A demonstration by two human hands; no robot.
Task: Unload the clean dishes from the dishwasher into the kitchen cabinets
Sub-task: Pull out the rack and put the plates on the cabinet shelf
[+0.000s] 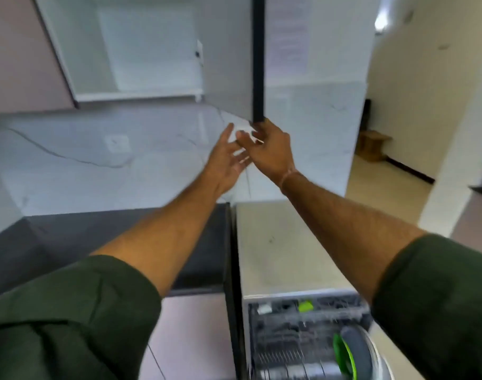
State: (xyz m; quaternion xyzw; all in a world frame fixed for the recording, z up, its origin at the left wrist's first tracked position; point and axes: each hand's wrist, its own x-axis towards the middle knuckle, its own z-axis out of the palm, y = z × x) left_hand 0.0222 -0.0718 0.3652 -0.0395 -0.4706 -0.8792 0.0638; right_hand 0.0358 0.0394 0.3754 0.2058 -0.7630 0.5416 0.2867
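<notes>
Here, both arms are raised toward the upper cabinet (141,97), which is white inside and stands open. The right hand (271,149) is at the lower corner of the cabinet door (229,50); its grip is closed round the dark edge of the door, with the fingers curled on that corner, although the picture is a little blurred there. The left hand (224,160) is just beside the right one and lower, palm turned to the right, and its grip is spread, the fingers straight and apart, holding nothing. Its fingertips seem to touch or almost touch the right hand; I cannot tell which. A thin band (289,175) sits on the right wrist, and both arms wear dark green sleeves (70,311) pushed up over the forearm. The clean dishes are well below the hands, in the open dishwasher (246,325) at the lower right. In its rack a green plate (344,355) stands on edge, just beside a grey plate (357,349), and a small green piece (305,306) lies in the upper part. Left of the dishwasher is a dark tabletop (70,237), and above the machine a light surface (275,242). The wall behind is white marble with a socket (116,142).
</notes>
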